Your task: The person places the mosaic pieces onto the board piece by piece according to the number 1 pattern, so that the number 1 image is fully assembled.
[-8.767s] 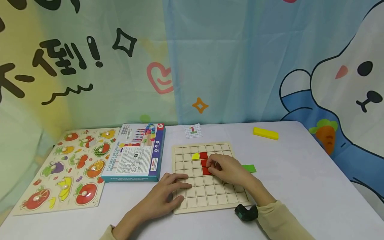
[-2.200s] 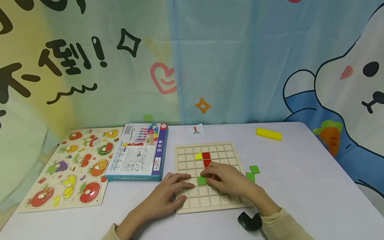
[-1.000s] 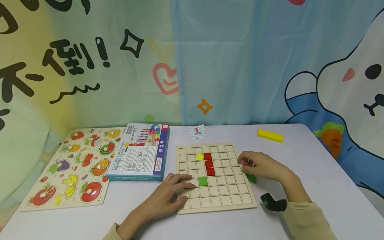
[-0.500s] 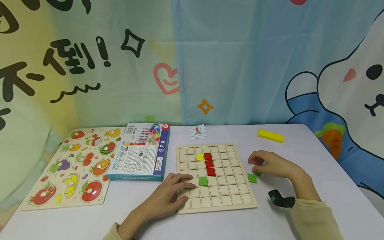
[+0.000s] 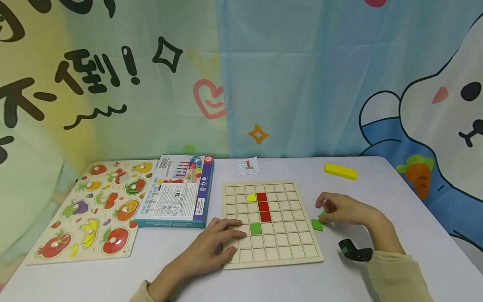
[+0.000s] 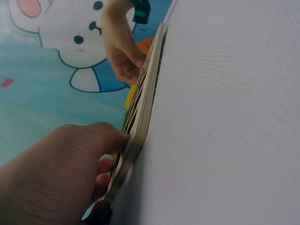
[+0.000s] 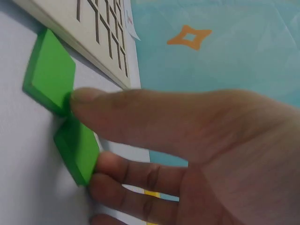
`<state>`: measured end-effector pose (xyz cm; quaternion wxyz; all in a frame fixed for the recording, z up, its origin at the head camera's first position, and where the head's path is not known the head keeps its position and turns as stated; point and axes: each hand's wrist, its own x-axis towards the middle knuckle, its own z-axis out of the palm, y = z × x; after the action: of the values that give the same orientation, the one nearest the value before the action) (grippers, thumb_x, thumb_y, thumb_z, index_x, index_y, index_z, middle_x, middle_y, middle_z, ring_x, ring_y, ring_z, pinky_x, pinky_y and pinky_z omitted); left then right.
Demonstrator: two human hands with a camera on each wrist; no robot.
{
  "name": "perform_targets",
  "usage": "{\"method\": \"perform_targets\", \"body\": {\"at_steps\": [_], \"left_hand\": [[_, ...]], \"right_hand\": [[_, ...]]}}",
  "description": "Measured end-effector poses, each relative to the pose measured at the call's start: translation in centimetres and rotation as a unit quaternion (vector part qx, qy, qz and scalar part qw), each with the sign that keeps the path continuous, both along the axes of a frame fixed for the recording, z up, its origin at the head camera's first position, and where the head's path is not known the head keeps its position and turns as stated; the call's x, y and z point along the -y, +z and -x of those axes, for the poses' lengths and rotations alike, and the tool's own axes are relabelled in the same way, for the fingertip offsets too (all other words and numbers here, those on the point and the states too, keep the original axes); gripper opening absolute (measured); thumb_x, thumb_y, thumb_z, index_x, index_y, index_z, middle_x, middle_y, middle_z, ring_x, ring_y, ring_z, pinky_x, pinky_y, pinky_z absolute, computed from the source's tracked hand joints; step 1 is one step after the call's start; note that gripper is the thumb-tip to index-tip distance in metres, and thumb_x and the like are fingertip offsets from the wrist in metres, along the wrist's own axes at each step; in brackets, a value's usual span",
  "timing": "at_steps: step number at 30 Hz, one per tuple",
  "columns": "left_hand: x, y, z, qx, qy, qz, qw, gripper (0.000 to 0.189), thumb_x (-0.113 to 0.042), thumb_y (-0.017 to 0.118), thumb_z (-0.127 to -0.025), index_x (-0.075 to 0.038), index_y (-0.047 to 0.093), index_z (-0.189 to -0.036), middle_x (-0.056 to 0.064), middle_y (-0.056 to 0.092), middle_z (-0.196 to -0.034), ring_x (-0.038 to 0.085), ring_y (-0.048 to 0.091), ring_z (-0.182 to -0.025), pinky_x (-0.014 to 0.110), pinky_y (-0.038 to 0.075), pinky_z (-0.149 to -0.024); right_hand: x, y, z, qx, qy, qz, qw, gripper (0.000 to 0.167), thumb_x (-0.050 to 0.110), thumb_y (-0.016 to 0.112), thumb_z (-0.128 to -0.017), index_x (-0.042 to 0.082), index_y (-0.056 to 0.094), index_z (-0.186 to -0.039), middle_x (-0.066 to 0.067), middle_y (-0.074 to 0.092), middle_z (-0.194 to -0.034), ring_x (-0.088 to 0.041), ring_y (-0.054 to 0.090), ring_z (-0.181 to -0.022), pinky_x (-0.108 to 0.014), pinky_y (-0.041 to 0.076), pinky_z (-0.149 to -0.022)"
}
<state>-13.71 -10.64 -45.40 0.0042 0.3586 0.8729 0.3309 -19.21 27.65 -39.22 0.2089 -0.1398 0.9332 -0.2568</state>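
Observation:
My left hand (image 5: 211,243) rests on the left edge of the gridded wooden board (image 5: 286,251), fingers spread over its squares and thumb at its near corner. At the board's right side, my right hand (image 5: 343,207) pinches a green square tile (image 7: 77,150) between thumb and fingertips. Another green tile (image 5: 317,225) lies on the table beside it, corner to corner in the right wrist view. On the board sit a column of red tiles (image 5: 263,206), a yellow piece (image 5: 251,197) left of the top one, and a green tile (image 5: 255,228) lower down.
A small printed grid card (image 5: 248,166) lies behind the board. A yellow bar (image 5: 340,171) is at the back right. To the left are a boxed set (image 5: 170,197) and a fruit puzzle board (image 5: 86,214). A printed curtain (image 5: 283,84) hangs behind the table.
The right hand has moved right from the board's middle to the green tiles and taken hold of one. The third red tile is uncovered. The left hand stays put on the board.

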Motion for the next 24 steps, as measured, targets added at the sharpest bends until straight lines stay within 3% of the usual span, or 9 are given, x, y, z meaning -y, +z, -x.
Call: {"method": "perform_targets", "body": {"at_steps": [14, 24], "left_hand": [[0.02, -0.03, 0.01, -0.004, -0.002, 0.001, 1.0, 0.034, -0.021, 0.063, -0.087, -0.03, 0.062, -0.12, -0.008, 0.049, -0.137, 0.007, 0.043, -0.111, 0.032, 0.041, -0.093], [0.03, -0.22, 0.11, -0.009, -0.005, -0.002, 0.9999, 0.034, -0.021, 0.063, -0.088, -0.031, 0.061, -0.121, -0.008, 0.049, -0.138, 0.007, 0.042, -0.111, 0.032, 0.041, -0.093]], "right_hand": [[0.06, -0.14, -0.16, 0.022, 0.002, 0.003, 0.9998, 0.033, 0.013, 0.069, -0.078, 0.008, 0.053, -0.107, -0.004, 0.052, -0.085, -0.017, 0.048, -0.079, -0.028, 0.04, -0.066], [-0.25, 0.19, -0.34, 0.027, 0.02, 0.004, 0.9994, 0.026, 0.0, 0.058, -0.079, 0.009, 0.056, -0.103, -0.005, 0.053, -0.088, -0.017, 0.047, -0.08, -0.026, 0.04, -0.066]]}}
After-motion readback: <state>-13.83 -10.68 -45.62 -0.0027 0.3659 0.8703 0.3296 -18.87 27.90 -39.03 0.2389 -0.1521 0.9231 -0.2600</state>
